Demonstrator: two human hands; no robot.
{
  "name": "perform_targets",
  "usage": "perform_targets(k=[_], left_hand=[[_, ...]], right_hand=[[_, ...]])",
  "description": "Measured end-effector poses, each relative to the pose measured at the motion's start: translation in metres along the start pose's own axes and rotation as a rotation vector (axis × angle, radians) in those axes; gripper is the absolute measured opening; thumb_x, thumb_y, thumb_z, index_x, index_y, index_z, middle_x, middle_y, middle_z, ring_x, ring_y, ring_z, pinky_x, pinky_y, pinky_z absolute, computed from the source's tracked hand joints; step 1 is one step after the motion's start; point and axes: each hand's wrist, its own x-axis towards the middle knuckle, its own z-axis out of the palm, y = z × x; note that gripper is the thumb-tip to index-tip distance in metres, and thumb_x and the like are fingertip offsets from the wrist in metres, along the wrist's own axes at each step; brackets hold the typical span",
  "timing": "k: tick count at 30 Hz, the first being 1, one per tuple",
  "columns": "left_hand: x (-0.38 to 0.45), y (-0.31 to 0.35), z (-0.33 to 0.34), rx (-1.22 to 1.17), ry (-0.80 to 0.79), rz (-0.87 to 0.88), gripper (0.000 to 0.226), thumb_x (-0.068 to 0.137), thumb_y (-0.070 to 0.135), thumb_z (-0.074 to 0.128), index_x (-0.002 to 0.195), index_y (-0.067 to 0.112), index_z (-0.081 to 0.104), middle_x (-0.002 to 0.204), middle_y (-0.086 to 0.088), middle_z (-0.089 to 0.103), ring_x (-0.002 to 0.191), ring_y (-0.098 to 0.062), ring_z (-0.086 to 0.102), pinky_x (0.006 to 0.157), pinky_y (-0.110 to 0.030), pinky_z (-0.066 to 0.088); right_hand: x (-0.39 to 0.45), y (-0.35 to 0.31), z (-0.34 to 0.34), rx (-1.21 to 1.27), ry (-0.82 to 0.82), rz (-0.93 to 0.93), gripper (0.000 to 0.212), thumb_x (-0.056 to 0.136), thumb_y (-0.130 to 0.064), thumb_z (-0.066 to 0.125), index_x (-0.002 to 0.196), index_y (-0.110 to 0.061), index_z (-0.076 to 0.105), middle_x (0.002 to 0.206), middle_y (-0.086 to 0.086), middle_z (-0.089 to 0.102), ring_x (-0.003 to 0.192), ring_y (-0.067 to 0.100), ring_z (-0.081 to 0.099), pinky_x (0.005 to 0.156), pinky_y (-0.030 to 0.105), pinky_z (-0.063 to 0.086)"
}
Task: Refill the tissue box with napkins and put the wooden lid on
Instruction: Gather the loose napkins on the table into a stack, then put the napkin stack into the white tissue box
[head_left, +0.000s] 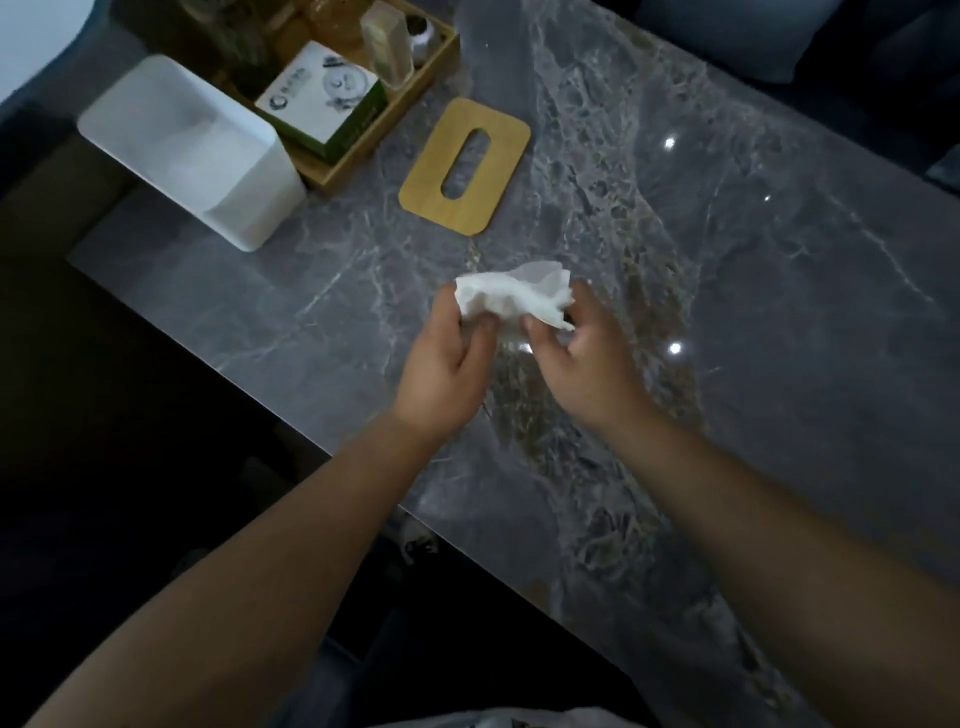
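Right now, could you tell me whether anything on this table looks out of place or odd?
The napkin held between the left hand and right hand is crumpled, not folded flat. The wooden lid lies flat on the table, off the white box.

On my grey marble table (727, 322), a wooden tray (358, 150) holds a green-and-white box (322, 98) and some bottles (384, 44).

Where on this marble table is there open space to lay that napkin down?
The marble table is bare right of the wooden lid and around both hands, left hand and right hand, which hold the napkin. The far-left corner is crowded: white tissue box against the wooden tray of items.
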Motion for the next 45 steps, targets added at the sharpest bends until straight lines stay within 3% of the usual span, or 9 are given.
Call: perform_targets(k=[8,13,16,19,23,26,34,38,45], left_hand=[[-0.015,-0.06,0.007,0.012,-0.029,-0.02,0.037,0.097,0.021,0.047,0.133,0.015,0.04,0.114,0.026,0.053,0.1,0.008,0.057,0.082,-0.017,0.049],[-0.017,-0.058,0.014,-0.039,-0.009,-0.01,0.03,0.099,0.013,0.048,0.127,0.019,0.039,0.109,0.02,0.055,0.094,0.006,0.059,0.077,-0.012,0.047],[-0.017,-0.055,0.019,-0.057,0.006,-0.047,0.029,0.098,0.019,0.045,0.126,0.021,0.037,0.11,0.011,0.057,0.094,0.003,0.059,0.076,-0.013,0.048],[-0.016,-0.043,0.014,-0.049,0.049,-0.057,0.024,0.099,0.02,0.044,0.122,0.021,0.039,0.101,0.018,0.057,0.088,0.007,0.06,0.071,-0.016,0.051],[-0.012,-0.011,-0.01,-0.07,0.119,-0.126,0.013,0.099,0.026,0.049,0.112,0.023,0.047,0.094,0.013,0.061,0.081,0.001,0.062,0.069,-0.03,0.056],[-0.009,0.019,-0.035,-0.178,0.168,-0.189,0.004,0.1,0.026,0.05,0.101,0.025,0.053,0.089,0.01,0.064,0.075,0.004,0.063,0.064,-0.022,0.054],[-0.005,0.067,-0.088,-0.193,0.374,-0.244,0.011,0.101,0.032,0.046,0.091,0.03,0.05,0.088,0.009,0.061,0.073,0.001,0.059,0.064,-0.024,0.05],[-0.003,0.068,-0.109,-0.178,0.46,-0.3,0.012,0.101,0.035,0.044,0.099,0.025,0.05,0.091,0.007,0.061,0.079,-0.007,0.061,0.063,-0.026,0.051],[0.025,0.037,-0.167,-0.32,0.388,-0.418,0.028,0.102,0.037,0.04,0.106,0.014,0.055,0.092,-0.003,0.063,0.08,-0.018,0.063,0.067,-0.033,0.057]], right_hand=[[-0.012,0.048,0.035,-0.067,-0.017,0.011,0.04,0.088,-0.013,0.062,0.125,-0.005,0.047,0.113,-0.002,0.059,0.099,0.004,0.057,0.079,0.005,0.042],[-0.016,0.053,0.037,-0.066,-0.02,-0.024,0.041,0.085,-0.013,0.057,0.122,0.001,0.046,0.115,0.011,0.061,0.101,0.019,0.06,0.083,0.018,0.048],[-0.015,0.051,0.036,-0.124,-0.012,-0.016,0.032,0.086,-0.012,0.055,0.115,-0.001,0.049,0.101,0.004,0.06,0.084,0.016,0.059,0.068,0.008,0.042],[-0.008,0.035,0.031,-0.103,-0.027,0.056,0.022,0.091,-0.013,0.055,0.112,-0.008,0.053,0.09,-0.004,0.06,0.072,0.011,0.058,0.061,0.018,0.046],[0.008,-0.003,0.015,-0.006,-0.119,0.13,0.02,0.091,-0.02,0.057,0.111,-0.022,0.054,0.097,-0.004,0.066,0.087,0.012,0.064,0.075,0.04,0.056],[0.024,-0.038,0.003,0.122,-0.202,0.153,0.023,0.09,-0.02,0.061,0.11,-0.027,0.055,0.102,-0.008,0.068,0.095,0.011,0.066,0.085,0.044,0.056],[0.056,-0.115,0.01,0.371,-0.379,0.203,0.017,0.093,-0.011,0.058,0.107,-0.019,0.058,0.101,-0.002,0.071,0.09,0.012,0.069,0.082,0.036,0.056],[0.07,-0.133,0.036,0.23,-0.418,0.197,0.014,0.091,-0.018,0.059,0.104,-0.021,0.062,0.105,0.001,0.071,0.096,0.019,0.068,0.089,0.048,0.055],[0.115,-0.156,0.093,0.013,-0.424,0.185,0.022,0.091,-0.023,0.061,0.112,-0.024,0.062,0.101,-0.006,0.069,0.093,0.014,0.066,0.082,0.036,0.056]])
